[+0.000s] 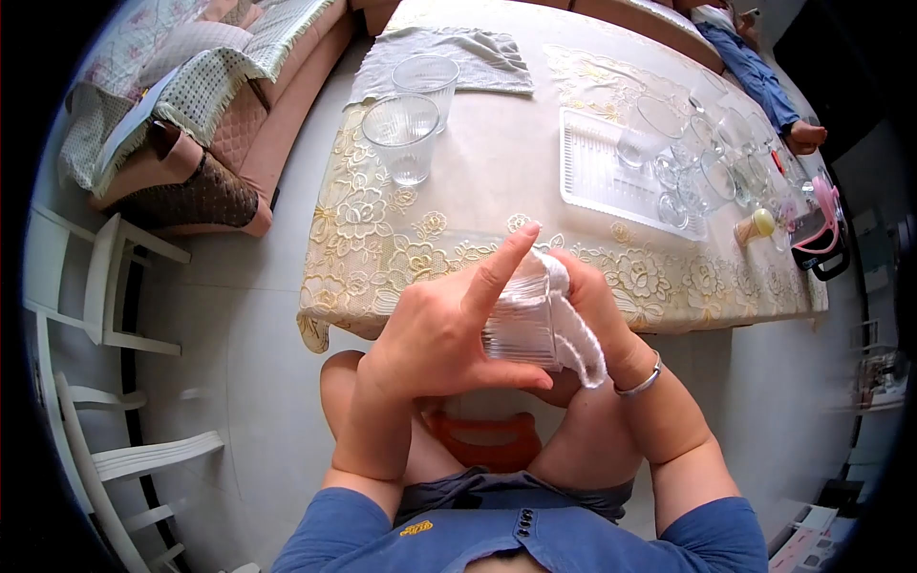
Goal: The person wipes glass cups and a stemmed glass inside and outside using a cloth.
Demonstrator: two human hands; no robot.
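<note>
A clear ribbed glass [521, 327] lies tilted sideways between my hands, above my lap and close to the table's front edge. My left hand [435, 329] grips it from the left, with the index finger and thumb stretched along its sides. At the glass's right end is a white cloth [581, 342], which my right hand [594, 296] holds against the rim. Part of the cloth hangs down. The fingertips of my right hand are hidden behind the glass and cloth, so I cannot tell how far the cloth goes inside.
Two clear ribbed glasses [401, 143] stand at the table's left, near a grey cloth [478, 59]. To the right are a white plastic tray [583, 196], several glasses [712, 181], an ice-cream-cone-shaped item [755, 225] and a pink-handled item [826, 215]. A person's leg [755, 72] shows behind.
</note>
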